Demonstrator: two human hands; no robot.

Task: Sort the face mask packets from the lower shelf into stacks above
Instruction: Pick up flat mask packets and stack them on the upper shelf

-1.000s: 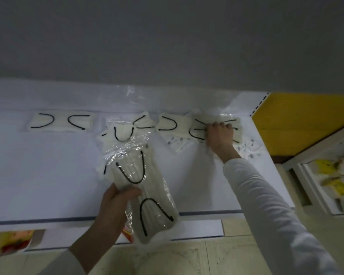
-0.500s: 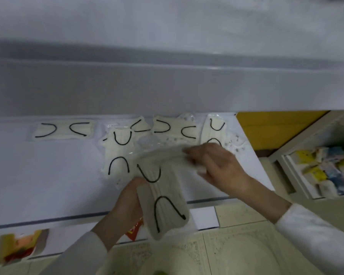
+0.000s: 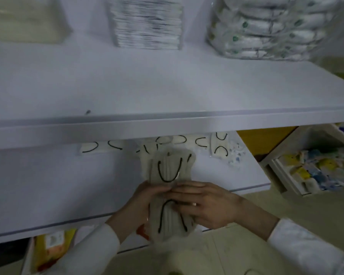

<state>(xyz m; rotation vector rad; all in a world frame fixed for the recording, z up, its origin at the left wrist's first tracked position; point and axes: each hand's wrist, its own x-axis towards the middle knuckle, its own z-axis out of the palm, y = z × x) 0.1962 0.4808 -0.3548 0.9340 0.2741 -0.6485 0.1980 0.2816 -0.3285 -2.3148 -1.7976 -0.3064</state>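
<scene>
My left hand (image 3: 145, 203) is curled round the left edge of the held mask packets (image 3: 168, 169). My right hand (image 3: 205, 205) clasps them from the right, its fingers laid across the middle. Both hands are closed on the bundle and neither has a free finger.

The bundle hangs over the front edge of the lower shelf (image 3: 48, 185), toward its right half. Its long axis runs front to back: the near end dips below the shelf edge toward me, and the far end points at the shelf's back, tilted slightly up. One black ear loop curves at each end.

To do this step well, I judge I should square the film-wrapped packets between both palms so none slides out. I would then lift them clear of the upper shelf's front lip (image 3: 167, 124) before going in, keeping the bundle flat.

Behind it, loose mask packets (image 3: 99, 148) lie in a row along the back edge of the lower shelf, partly hidden by that lip. One of them (image 3: 218, 145) near the back right corner is turned end-on.

On the upper shelf (image 3: 167, 86), along its back edge, stand a pale stack (image 3: 24, 18), a striped stack (image 3: 147, 22) and a printed stack (image 3: 266, 26). Blur hides which one matches.
</scene>
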